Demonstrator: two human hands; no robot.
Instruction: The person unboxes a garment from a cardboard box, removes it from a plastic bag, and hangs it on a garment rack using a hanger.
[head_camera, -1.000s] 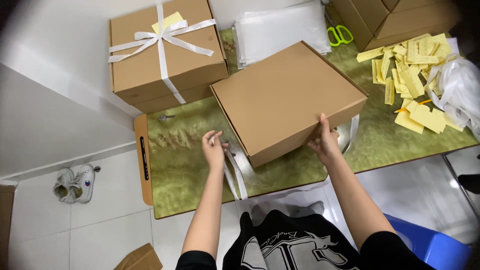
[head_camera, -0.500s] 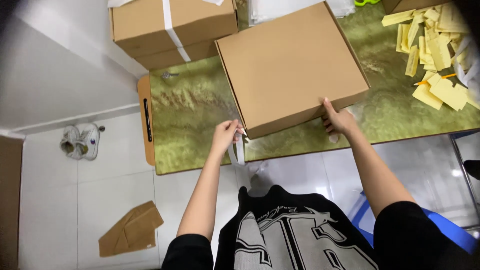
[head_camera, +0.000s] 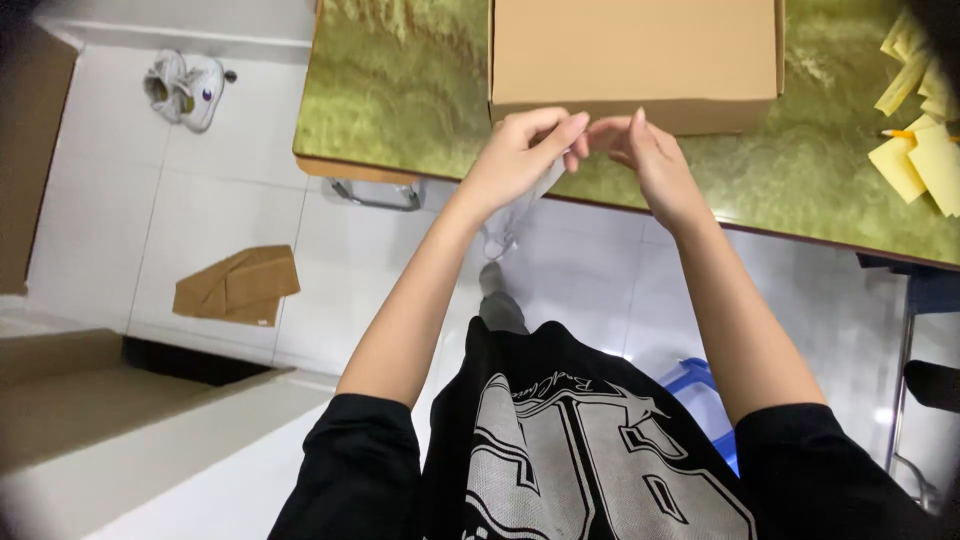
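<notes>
Pinching ribbon (head_camera: 535, 195) end between left hand (head_camera: 520, 155) and right hand (head_camera: 650, 160) fingers, just before box (head_camera: 635, 60) at bench (head_camera: 400, 90) edge; tying step judged in hand; ribbon to be led around box next.

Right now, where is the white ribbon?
In the head view the white ribbon hangs just off the near table edge, pinched by the left hand, with the right hand beside it, below the cardboard box.

Black tee (short sleeves), white graphic — bare forearms
</notes>
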